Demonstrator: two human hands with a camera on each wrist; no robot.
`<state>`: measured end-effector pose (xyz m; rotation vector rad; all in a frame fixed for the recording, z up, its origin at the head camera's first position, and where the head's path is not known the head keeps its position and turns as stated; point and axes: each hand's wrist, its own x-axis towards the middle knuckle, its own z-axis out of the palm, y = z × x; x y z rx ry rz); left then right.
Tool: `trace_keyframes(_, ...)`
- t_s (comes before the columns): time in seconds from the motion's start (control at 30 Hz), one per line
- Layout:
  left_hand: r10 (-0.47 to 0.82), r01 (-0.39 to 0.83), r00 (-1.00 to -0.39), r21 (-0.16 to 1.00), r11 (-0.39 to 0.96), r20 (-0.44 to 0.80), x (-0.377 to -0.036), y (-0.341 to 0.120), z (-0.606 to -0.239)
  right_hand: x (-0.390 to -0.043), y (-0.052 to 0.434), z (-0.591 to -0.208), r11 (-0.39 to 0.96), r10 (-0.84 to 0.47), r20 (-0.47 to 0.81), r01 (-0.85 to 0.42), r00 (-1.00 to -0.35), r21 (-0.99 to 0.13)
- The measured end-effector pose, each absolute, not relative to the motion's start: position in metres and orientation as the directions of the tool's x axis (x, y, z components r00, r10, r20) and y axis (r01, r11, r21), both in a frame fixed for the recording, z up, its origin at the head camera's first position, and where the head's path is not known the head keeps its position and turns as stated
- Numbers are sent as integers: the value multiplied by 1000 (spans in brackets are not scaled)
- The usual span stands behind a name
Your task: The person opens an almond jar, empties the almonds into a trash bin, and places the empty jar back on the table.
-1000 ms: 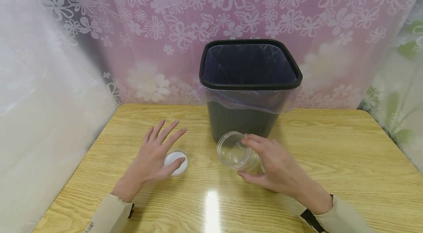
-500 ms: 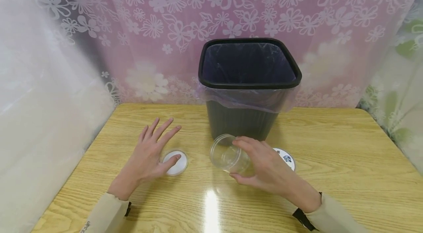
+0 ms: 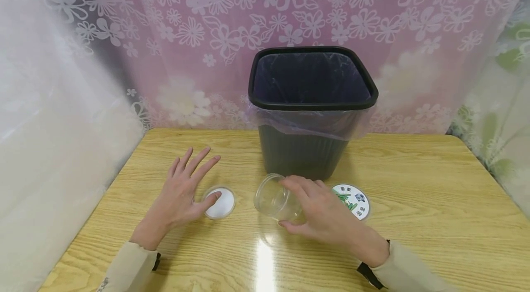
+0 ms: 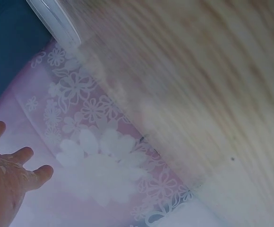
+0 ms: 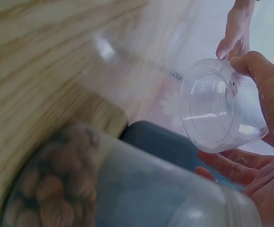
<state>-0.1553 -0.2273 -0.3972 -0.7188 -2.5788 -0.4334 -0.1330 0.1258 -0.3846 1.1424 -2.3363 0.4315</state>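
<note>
While right hand fingers curl round clear jar — slid leftward, printed lid uncovered, left hand spread flat.

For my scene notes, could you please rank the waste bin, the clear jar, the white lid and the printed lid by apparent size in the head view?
1. Waste bin, clearly largest.
2. Clear jar, partly covered by the right hand.
3. Printed lid and white lid: look alike, both partly covered, so unranked.

Clear plastic jar: empty, lidless, tilted on its side with the open mouth facing left; gripped around its body above the table, in front of the bin. Small round white lid: lies flat on the table, left of the jar, a thumb tip touching its edge.
</note>
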Motion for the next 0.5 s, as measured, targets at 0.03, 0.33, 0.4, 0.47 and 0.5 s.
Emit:
trace_keyframes(0.03, 415, 548, -776, 181, 817, 476, -155, -227, -397, -132, 124, -385, 601, -644, 555, -797, -527, -60)
trace_keyframes(0.33, 411, 543, -778, 181, 820, 475, -155, -229, -398, -128, 110, -384, 610, -654, 509, -788, -559, -83)
trace_keyframes(0.4, 409, 542, -780, 185, 820, 473, -155, -229, -398, -127, 106, -383, 616, -652, 500, -783, -571, -91)
trace_keyframes(0.47, 410, 544, -779, 185, 819, 475, -155, -229, -398, -125, 103, -383, 623, -650, 480, -775, -590, -108)
trace_keyframes(0.5, 410, 545, -777, 185, 818, 477, -155, -230, -398, -125, 101, -383, 627, -649, 467, -770, -601, -119)
